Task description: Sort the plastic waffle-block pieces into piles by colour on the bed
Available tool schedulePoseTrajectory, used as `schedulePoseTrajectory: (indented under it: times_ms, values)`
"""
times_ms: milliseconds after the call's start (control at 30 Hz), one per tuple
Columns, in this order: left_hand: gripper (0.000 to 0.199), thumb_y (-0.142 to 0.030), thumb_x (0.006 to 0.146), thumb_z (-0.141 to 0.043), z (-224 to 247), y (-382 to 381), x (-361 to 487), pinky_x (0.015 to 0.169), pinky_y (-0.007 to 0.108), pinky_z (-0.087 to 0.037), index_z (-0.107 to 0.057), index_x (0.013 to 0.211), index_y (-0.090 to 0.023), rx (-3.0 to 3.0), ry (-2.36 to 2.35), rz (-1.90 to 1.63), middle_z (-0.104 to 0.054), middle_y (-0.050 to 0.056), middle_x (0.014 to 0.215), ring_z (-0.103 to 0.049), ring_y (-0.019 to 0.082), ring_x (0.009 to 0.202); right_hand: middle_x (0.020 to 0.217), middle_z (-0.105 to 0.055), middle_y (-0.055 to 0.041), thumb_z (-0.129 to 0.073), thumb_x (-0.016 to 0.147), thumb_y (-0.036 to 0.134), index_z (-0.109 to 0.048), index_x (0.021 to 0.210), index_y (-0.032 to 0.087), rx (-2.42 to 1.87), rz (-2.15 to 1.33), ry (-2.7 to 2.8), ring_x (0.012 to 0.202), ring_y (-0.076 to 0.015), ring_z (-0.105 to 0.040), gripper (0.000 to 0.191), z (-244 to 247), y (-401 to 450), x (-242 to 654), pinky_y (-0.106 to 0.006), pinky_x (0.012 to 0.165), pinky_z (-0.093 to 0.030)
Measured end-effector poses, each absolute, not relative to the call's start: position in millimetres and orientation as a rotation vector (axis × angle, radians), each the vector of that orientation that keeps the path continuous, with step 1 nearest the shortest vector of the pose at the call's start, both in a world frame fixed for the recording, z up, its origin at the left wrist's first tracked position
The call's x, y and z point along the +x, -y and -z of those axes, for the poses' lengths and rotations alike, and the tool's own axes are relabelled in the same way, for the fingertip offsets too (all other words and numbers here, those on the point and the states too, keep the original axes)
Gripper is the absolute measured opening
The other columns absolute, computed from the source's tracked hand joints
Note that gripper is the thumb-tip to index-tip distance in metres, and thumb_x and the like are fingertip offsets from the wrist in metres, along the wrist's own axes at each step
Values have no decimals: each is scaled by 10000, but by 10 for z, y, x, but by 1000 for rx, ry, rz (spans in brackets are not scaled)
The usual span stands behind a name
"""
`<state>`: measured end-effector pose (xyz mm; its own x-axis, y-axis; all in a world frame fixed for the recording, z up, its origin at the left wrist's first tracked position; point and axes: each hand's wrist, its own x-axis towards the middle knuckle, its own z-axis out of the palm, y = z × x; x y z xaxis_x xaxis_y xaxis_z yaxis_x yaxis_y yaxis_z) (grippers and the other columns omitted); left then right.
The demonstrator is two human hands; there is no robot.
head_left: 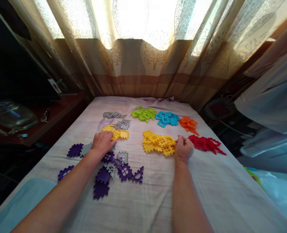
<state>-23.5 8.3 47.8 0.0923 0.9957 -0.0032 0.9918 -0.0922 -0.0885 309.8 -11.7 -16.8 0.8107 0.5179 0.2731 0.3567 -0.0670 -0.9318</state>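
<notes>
My left hand [103,142] is curled over a small group of yellow interlocking building tiles [121,134], gripping at their near left edge. My right hand [183,148] is closed against the right end of a larger heap of yellow tiles [158,143]; what its fingers hold, if anything, is hidden. Purple tiles [125,171] with toothed edges lie scattered in front of my left hand, mixed with grey tiles [123,156]. More grey tiles [123,124] sit just beyond the yellow ones. To the right of my right hand is a red pile [206,143].
Along the far side lie a lime green pile [143,114], a blue pile [167,118] and an orange pile [188,125]. All rest on a pale sheet [145,204]. At left, a glass jug [11,115] stands on a dark wooden surface. Curtains [143,61] hang behind.
</notes>
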Motion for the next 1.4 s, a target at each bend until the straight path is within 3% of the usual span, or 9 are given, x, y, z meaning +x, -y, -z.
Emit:
schedulePoseTrajectory:
  times_ms: [300, 467, 633, 800, 933, 1133, 1233, 1300, 1400]
  values:
    - [282, -413, 872, -466, -690, -71, -422, 761, 315, -452, -706, 913, -270, -2236, 2186, -23, -754, 49, 908, -674, 237, 862, 533, -612, -24, -511, 771, 459, -638, 685, 198, -1700, -105, 720, 608, -205, -571, 303, 151, 122, 3090, -308, 649, -440]
    - [308, -403, 883, -448, -699, -80, -142, 723, 292, -460, -711, 942, -254, -2338, 2206, 456, -746, 31, 967, -656, 205, 838, 536, -610, -26, -509, 770, 444, -634, 680, 199, -1699, -106, 719, 628, -210, -576, 289, 148, 119, 3087, -312, 665, -439]
    - [297, -404, 860, -501, -498, -109, 496, 667, 252, -465, -725, 889, -211, -2755, 2256, 884, -735, 6, 818, -640, 157, 751, 535, -614, -24, -513, 763, 430, -631, 674, 203, -1701, -109, 708, 645, -211, -583, 270, 145, 119, 3090, -311, 673, -444]
    - [254, -363, 871, -538, -378, -118, 1049, 662, 231, -475, -735, 935, -215, -2874, 2198, 862, -745, 5, 816, -654, 135, 731, 534, -608, -14, -516, 753, 411, -645, 706, 192, -1691, -142, 700, 603, -200, -570, 258, 145, 124, 3093, -310, 676, -450]
    - [234, -353, 859, -592, -417, -35, 1203, 739, 268, -485, -722, 1017, -239, -2848, 2139, 752, -749, 35, 943, -668, 167, 830, 537, -612, -21, -511, 730, 399, -646, 696, 190, -1673, -129, 706, 605, -200, -571, 251, 143, 125, 3094, -312, 674, -453]
    - [210, -281, 884, -561, -398, -1, 824, 931, 351, -454, -700, 1031, -226, -2697, 2090, 576, -709, 72, 1072, -626, 227, 1026, 520, -609, -22, -510, 731, 424, -639, 677, 194, -1650, -114, 703, 617, -206, -577, 269, 167, 105, 3102, -312, 664, -451]
    - [315, -285, 848, -617, -336, -76, 503, 1026, 411, -404, -656, 1153, -214, -2548, 2045, 453, -641, 104, 1247, -543, 281, 1196, 520, -608, -24, -510, 734, 434, -635, 675, 193, -1644, -110, 696, 604, -206, -571, 279, 178, 97, 3104, -314, 665, -447]
    - [404, -323, 827, -648, -296, -129, 320, 1044, 428, -392, -619, 1217, -222, -2469, 2009, 315, -589, 104, 1342, -508, 294, 1251, 526, -613, -29, -513, 742, 449, -641, 673, 191, -1657, -108, 700, 602, -205, -570, 296, 181, 96, 3104, -314, 661, -444]
    - [379, -375, 844, -625, -254, -172, 150, 1022, 432, -397, -618, 1197, -237, -2472, 1945, 214, -604, 87, 1323, -529, 288, 1225, 531, -624, -35, -515, 750, 471, -652, 671, 194, -1676, -97, 707, 613, -206, -575, 319, 186, 98, 3105, -311, 655, -440]
